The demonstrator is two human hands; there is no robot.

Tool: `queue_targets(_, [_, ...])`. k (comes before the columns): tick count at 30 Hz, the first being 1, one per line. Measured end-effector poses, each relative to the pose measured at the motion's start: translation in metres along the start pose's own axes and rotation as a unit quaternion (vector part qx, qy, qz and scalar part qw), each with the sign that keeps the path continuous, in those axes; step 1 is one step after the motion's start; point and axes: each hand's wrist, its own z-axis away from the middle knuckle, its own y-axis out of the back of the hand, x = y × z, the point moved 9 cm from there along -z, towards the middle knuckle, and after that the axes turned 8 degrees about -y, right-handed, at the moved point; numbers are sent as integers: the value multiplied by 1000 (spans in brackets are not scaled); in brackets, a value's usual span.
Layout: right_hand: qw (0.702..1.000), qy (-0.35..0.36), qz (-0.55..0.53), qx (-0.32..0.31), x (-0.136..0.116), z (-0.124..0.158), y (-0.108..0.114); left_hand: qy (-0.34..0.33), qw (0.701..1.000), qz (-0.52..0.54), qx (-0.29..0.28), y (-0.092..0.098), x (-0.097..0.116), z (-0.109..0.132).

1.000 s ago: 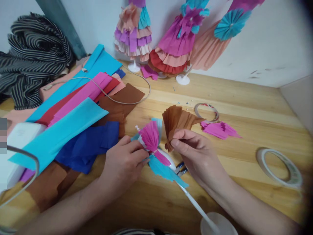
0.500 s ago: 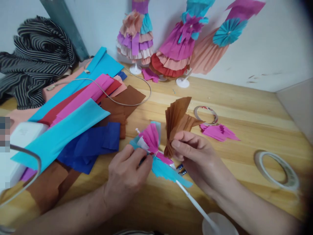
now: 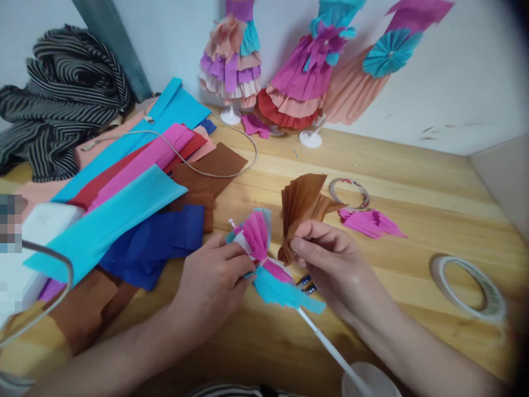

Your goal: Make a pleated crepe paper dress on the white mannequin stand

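My left hand (image 3: 215,275) is closed around the upper part of a small doll stand (image 3: 330,347) dressed in pink and blue crepe paper (image 3: 275,286). The stand lies tilted, its white pole running down to a round base near the front edge. Between thumb and fingertips, my right hand (image 3: 330,251) pinches the gathered end of a pleated brown crepe paper piece (image 3: 301,204), whose folds fan upward. This brown piece is held just right of the pink paper, apart from it. Behind my right hand, a dark blue tool (image 3: 306,284) is partly hidden.
Folded crepe paper sheets (image 3: 111,220) and a cable (image 3: 198,172) cover the left side. At right lie a tape roll (image 3: 471,289), a smaller tape roll (image 3: 351,194) and a pink pleated paper (image 3: 370,222). Three paper-dressed stands, including a layered dress (image 3: 231,60), line the wall. A striped cloth (image 3: 78,88) sits back left.
My left hand has shifted slightly and turned on the dressed stand, tilting the pink paper a little. The brown piece's top has dropped slightly, still pinched in my right hand.
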Motion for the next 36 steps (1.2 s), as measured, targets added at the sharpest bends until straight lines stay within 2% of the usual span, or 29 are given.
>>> queue_targets(9, [998, -15, 2, -55, 12, 3, -15, -14, 999, 24, -22, 0, 4, 1])
queue_targets(12, [997, 34, 54, -50, 7, 12, -15, 4, 999, 22, -26, -3, 1, 3])
queue_targets(16, [980, 135, 148, -16, -11, 27, -11, 10, 1000, 17, -18, -8, -2, 6])
queue_targets(18, [973, 158, 166, 4, -15, 28, -6, 10, 1000, 18, -4, -7, -2, 6])
queue_targets(22, [982, 137, 126, 17, -9, 15, 6, 16, 1000, 20, 9, -5, -4, 5])
queue_targets(27, [993, 93, 71, 21, 3, 0, 13, 26, 998, 42, -26, -8, -8, 3])
queue_targets(36, [997, 40, 52, -32, 7, 12, -2, 21, 996, 78, -46, -9, -9, 2])
